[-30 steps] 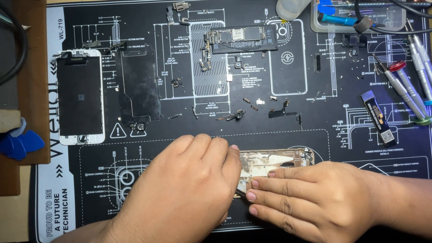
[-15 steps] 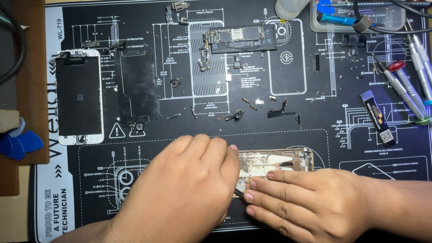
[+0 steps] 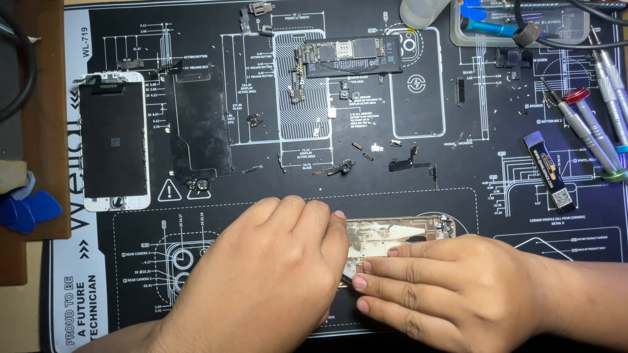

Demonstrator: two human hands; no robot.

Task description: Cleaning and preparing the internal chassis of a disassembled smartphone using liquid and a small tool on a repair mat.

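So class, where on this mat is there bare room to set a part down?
Bare mat lies between the white screen and left hand, and below the blue tool. The middle, around the circuit board and small parts, is crowded.

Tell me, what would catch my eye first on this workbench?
Two bare hands at the bottom centre: the left hand and right hand both press on a gold phone housing lying on a black repair mat printed with white diagrams. At the left lies a white-framed phone screen beside a dark metal plate, and a circuit board sits near the top, with screwdrivers at the right edge.
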